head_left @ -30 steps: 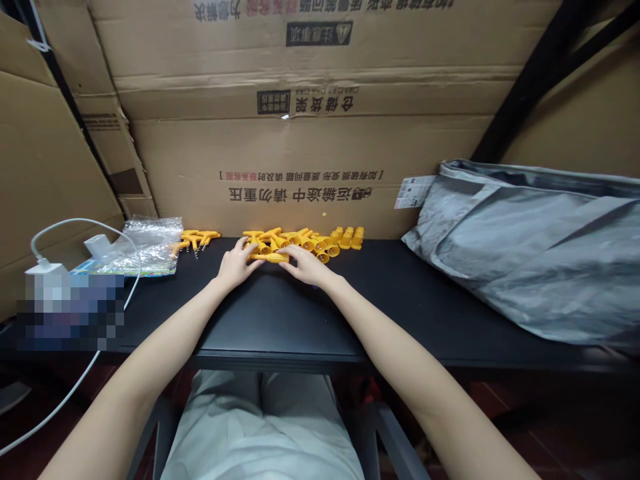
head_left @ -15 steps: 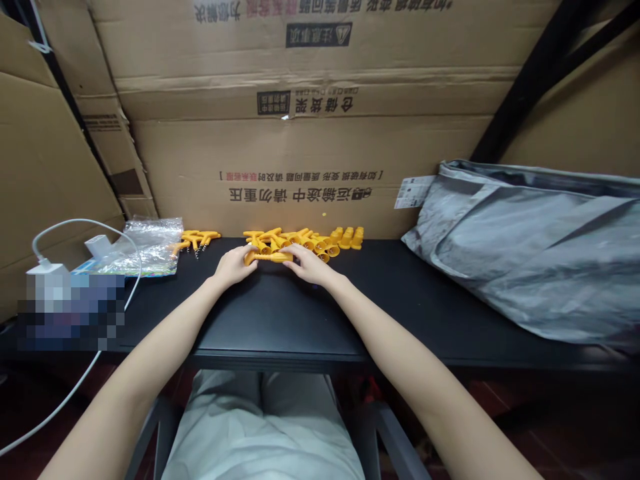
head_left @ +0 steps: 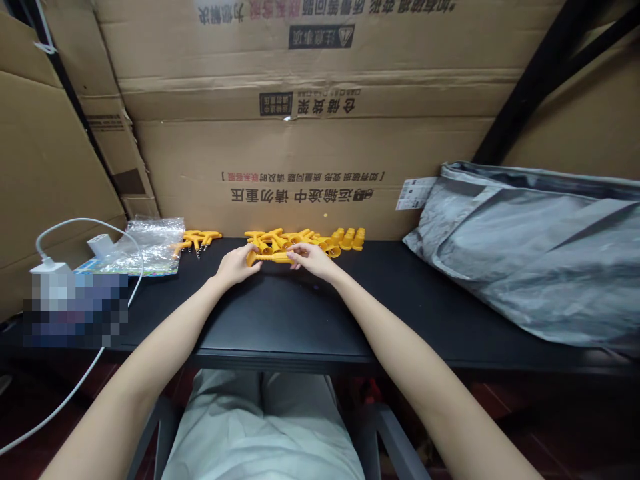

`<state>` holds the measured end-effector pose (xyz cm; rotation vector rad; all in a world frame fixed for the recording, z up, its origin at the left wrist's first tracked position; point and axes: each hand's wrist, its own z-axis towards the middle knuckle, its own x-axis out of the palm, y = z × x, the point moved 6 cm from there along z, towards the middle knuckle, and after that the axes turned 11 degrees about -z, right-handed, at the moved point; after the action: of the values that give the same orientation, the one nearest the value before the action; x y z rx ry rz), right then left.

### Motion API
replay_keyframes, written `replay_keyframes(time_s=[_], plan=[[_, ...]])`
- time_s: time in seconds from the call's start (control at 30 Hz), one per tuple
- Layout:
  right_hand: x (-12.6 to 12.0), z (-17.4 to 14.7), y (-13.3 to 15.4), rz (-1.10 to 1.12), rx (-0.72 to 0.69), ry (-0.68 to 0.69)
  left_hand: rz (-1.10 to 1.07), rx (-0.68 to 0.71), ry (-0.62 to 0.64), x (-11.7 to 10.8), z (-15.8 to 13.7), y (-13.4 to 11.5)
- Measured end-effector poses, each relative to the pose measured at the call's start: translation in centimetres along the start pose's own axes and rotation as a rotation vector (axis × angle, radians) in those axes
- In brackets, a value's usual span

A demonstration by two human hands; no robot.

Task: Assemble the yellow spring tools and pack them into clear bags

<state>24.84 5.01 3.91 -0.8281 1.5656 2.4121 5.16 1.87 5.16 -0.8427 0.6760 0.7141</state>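
Observation:
Between both hands, level above the black tabletop, is a yellow plastic corkscrew point(head_left: 271, 257). My left hand point(head_left: 237, 265) is closed around its wider left end. On the other end, the fingers of my right hand point(head_left: 311, 259) are pinched. Just behind the hands lies a row of yellow corkscrew pieces point(head_left: 274, 236), with T-shaped handles and flared cups, partly hidden by my fingers. Further left, several yellow T-handles point(head_left: 204, 237) lie with their metal spirals bare. Stacked yellow cups point(head_left: 358, 239) stand at the row's right end.
A grey fabric bag point(head_left: 525, 260) fills the right side of the black table point(head_left: 280, 320). At left are a clear plastic bag point(head_left: 150, 247), a white charger point(head_left: 50, 273) and its cable point(head_left: 136, 293). Cardboard point(head_left: 310, 147) walls off the back.
My right hand has shifted slightly right along the corkscrew and its fingers have regripped, leaving more of the yellow middle showing. My left hand keeps its hold.

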Motion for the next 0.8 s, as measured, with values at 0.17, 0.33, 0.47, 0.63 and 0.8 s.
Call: replay_keyframes(time_s=[0.17, 0.33, 0.47, 0.63, 0.8], plan=[[0.2, -0.1, 0.1, 0.078, 0.088, -0.029, -0.023, 0.034, -0.031, 0.0, -0.1, -0.3], [0.1, -0.3, 0.7, 0.074, 0.123, -0.052, -0.029, 0.013, -0.045, 0.0, 0.0, -0.5], [-0.2, -0.6, 1.4, 0.086, 0.062, 0.043, -0.027, 0.000, -0.044, 0.0, 0.0, -0.5], [-0.3, -0.9, 1.1, 0.113, 0.029, 0.153, -0.023, -0.001, -0.038, -0.1, 0.0, -0.3], [0.1, -0.9, 0.9, 0.078, 0.079, 0.135, -0.022, 0.008, -0.050, -0.2, -0.1, -0.2]])
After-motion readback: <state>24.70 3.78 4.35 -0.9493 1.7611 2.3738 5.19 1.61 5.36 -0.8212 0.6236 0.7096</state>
